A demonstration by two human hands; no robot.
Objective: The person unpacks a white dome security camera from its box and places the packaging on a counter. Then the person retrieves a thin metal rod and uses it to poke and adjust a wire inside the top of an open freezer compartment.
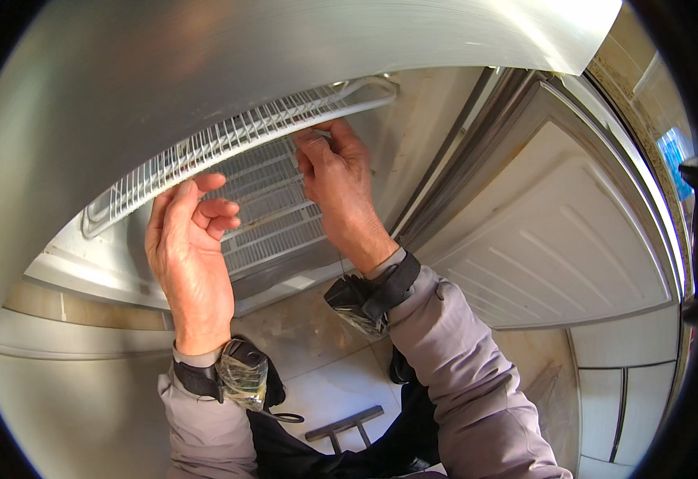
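A white wire rack [241, 137] with thin bars and a thicker rim sits tilted in the opening of a metal fridge cabinet. My left hand [193, 239] grips its front rim near the left part, thumb and index finger on the rim, the other fingers loosely curled below. Toward the right end, my right hand [334, 172] has its curled fingers at the same rim; the fingertips are partly hidden under it. Below and behind it, a second wire rack [273, 199] shows inside the cabinet, between my hands.
An open white-lined door [556, 231] stands to the right. A large metal panel [165, 72] covers the top of the view. Near my feet, a dark metal frame piece [345, 423] rests on the tiled floor [333, 391]. Something blue [674, 164] shows at far right.
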